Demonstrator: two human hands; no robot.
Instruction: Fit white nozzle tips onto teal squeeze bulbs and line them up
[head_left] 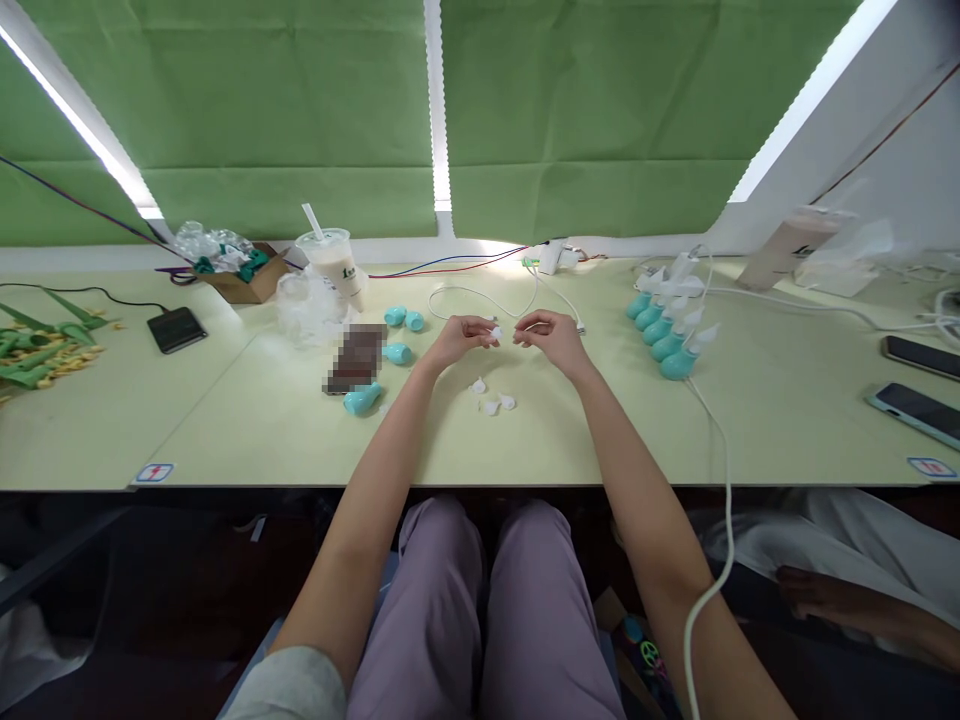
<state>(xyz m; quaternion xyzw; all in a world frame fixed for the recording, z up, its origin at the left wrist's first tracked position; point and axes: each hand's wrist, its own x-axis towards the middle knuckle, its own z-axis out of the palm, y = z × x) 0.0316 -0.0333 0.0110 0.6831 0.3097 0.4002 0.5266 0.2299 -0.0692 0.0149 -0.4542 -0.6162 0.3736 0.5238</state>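
Head view: left hand [459,342] pinches small white piece [496,333]; right hand [551,338] near, apart, grip narrow, contents unclear. Light fingertip pinch suits piece.

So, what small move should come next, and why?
Probably bring the right hand to the small white plastic-looking piece: the left hand pinches it, and the right hand hovers close by, apart from it.
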